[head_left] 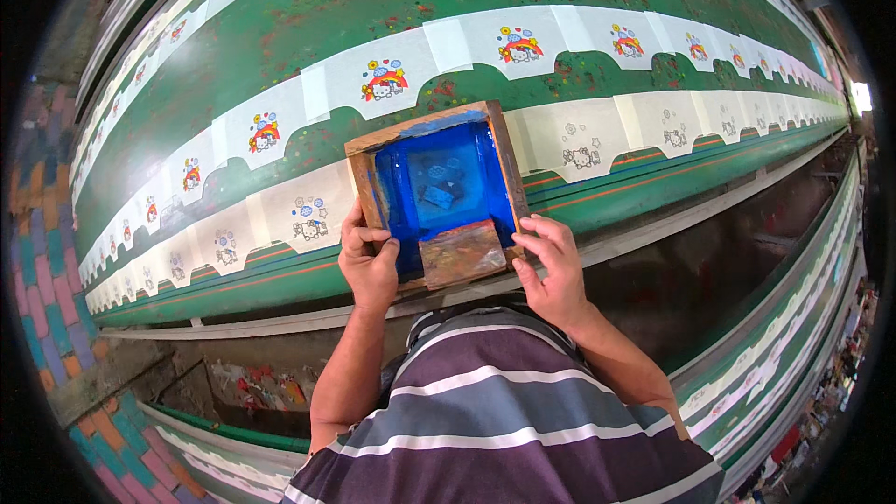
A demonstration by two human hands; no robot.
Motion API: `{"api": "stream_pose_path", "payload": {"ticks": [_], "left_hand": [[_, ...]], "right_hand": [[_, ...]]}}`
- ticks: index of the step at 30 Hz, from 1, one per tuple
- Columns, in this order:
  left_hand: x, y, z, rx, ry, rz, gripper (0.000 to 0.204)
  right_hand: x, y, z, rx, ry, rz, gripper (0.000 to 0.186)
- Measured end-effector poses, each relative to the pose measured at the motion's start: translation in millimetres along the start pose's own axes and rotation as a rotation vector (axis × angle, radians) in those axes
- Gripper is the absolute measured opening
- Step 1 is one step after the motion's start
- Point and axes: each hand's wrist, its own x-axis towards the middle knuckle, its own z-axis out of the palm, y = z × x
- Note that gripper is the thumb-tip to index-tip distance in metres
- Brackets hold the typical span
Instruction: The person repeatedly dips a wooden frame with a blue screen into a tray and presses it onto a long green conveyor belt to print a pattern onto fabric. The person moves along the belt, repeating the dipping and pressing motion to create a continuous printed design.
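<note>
A wooden-framed printing screen (pixel 434 189) with blue mesh and blue ink lies on the near row of white fabric pieces (pixel 597 135) on a long green table (pixel 280 28). My left hand (pixel 367 257) grips the frame's near left side. My right hand (pixel 553 266) holds its near right corner. A wooden squeegee (pixel 460 255) smeared with paint rests inside the frame at its near edge, between my hands.
A far row of white pieces (pixel 383 75) carries coloured cartoon prints; the near row shows outline prints with some blue. Another green table with fabric runs along the right (pixel 793 336). Paint-stained clutter (pixel 257 385) lies beneath the table edge. Coloured floor tiles (pixel 37 252) are at left.
</note>
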Motion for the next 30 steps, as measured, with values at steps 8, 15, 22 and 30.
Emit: {"api": "stream_pose_path", "payload": {"ticks": [8,15,22,30], "left_hand": [[8,1,2,-0.013,-0.007,-0.013,0.023],[9,3,0,0.081,-0.030,0.022,0.021],[9,1,4,0.074,-0.023,0.068,0.020],[11,-1,6,0.152,-0.020,0.105,0.019]], "right_hand": [[16,-21,18,-0.160,-0.251,-0.293,0.041],[41,-27,39,-0.247,-0.297,-0.378,0.038],[72,-41,35,-0.360,-0.420,-0.307,0.034],[56,-38,31,-0.329,-0.346,-0.363,0.031]]}}
